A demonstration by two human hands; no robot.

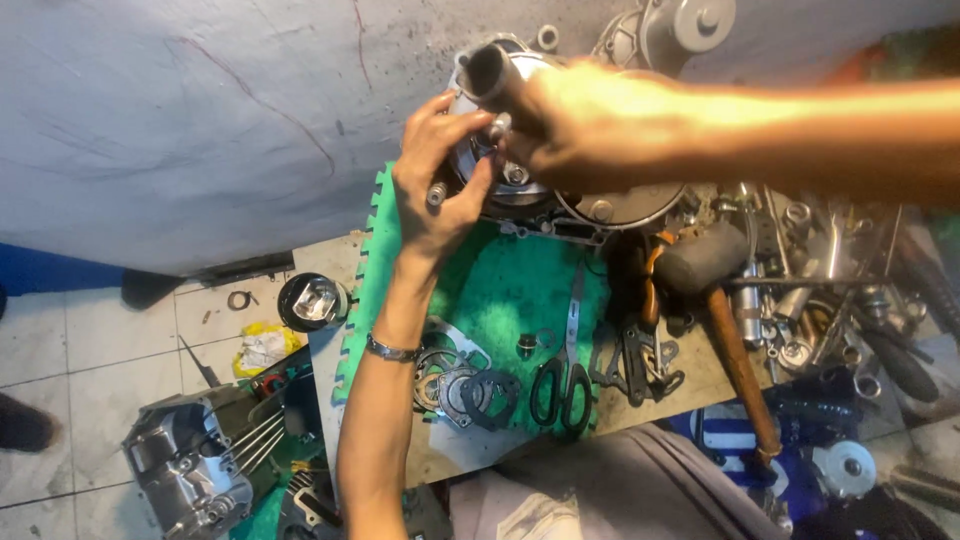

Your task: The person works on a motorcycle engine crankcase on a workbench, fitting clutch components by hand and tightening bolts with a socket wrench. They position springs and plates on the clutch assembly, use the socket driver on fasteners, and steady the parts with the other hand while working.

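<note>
Engine cover (pixel 520 180): gripped by both hands.
Left hand (pixel 435 185): pinching a bolt (pixel 437 194).
Right hand (pixel 585 125): closed on cover top.
Risk: bolt may slip, dropping beneath onto the mat (pixel 500 290).

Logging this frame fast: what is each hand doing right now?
Left hand: fingers curled against the round metal engine part, apparently pinching a small bolt.
Right hand: closed on the dark tube.

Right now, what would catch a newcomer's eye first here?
Two bare hands, the left hand and right hand, meet on a round silver metal engine part at top centre. Below lies a bright green foam mat with black-handled scissors; a wooden-handled mallet lies to the right.
</note>
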